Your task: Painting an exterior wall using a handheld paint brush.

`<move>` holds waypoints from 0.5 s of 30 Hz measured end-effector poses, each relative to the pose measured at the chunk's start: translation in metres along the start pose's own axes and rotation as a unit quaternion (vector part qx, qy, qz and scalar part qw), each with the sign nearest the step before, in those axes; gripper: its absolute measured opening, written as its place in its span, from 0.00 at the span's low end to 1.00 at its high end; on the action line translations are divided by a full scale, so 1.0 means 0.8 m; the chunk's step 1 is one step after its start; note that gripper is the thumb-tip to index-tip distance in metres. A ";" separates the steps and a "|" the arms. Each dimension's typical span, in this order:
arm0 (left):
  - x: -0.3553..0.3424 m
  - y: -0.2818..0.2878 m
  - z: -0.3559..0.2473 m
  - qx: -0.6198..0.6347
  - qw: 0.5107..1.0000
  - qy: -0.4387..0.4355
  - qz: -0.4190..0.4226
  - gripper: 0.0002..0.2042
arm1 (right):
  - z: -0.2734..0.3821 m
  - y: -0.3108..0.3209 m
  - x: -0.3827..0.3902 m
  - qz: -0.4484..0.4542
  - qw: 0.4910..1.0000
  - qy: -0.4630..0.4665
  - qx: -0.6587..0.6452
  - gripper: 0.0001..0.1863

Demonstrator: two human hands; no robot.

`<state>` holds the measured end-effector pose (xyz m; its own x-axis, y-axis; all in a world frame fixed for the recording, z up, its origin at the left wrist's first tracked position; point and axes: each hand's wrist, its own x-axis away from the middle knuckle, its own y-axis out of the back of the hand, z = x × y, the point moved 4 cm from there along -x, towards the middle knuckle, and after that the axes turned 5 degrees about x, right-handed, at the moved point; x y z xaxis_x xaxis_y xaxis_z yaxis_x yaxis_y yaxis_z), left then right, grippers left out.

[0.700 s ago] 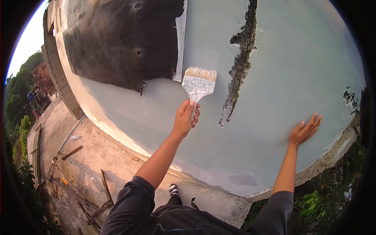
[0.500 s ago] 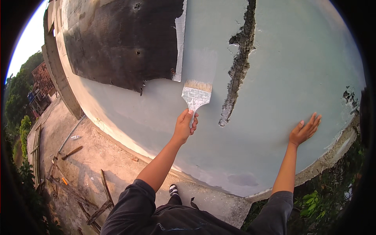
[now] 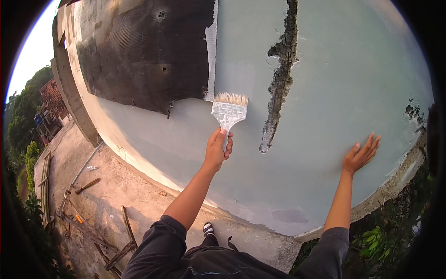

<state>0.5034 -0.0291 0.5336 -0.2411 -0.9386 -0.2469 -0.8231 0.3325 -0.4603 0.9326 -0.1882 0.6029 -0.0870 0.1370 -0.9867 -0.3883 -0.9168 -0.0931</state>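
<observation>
"Two hands were at the pale blue-grey wall [image 3: 334, 83]. What did the left hand [image 3: 217, 151] have?"

"It was wrapped around the handle of a flat paintbrush [image 3: 228, 112], bristles up."

"Where was the paintbrush?"

"Near the lower right corner of the dark ribbed panel [image 3: 144, 56], left of the ragged gouge [image 3: 280, 76]. I couldn't tell whether its bristles touched the wall."

"And the right hand [image 3: 360, 156]?"

"Open, fingers extended, laid against the wall, well apart from the paintbrush."
</observation>
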 end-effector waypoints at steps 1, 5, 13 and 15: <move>0.000 0.003 0.004 0.000 1.000 -0.001 0.001 0.16 | 0.001 0.000 0.000 -0.001 1.000 0.000 0.000 0.31; 0.033 0.037 0.049 -0.001 0.999 0.038 -0.023 0.16 | -0.009 0.003 0.002 0.004 1.000 -0.001 0.009 0.31; 0.048 0.045 0.034 -0.001 0.999 0.033 -0.023 0.16 | -0.002 0.001 -0.002 0.008 1.000 0.005 0.005 0.32; 0.030 0.014 0.012 0.012 1.000 0.010 0.028 0.16 | -0.007 0.002 -0.002 0.009 1.000 -0.001 0.009 0.32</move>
<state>0.4932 -0.0473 0.5141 -0.2960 -0.9202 -0.2560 -0.7959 0.3858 -0.4666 0.9369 -0.1919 0.6036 -0.0962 0.1204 -0.9881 -0.4029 -0.9124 -0.0720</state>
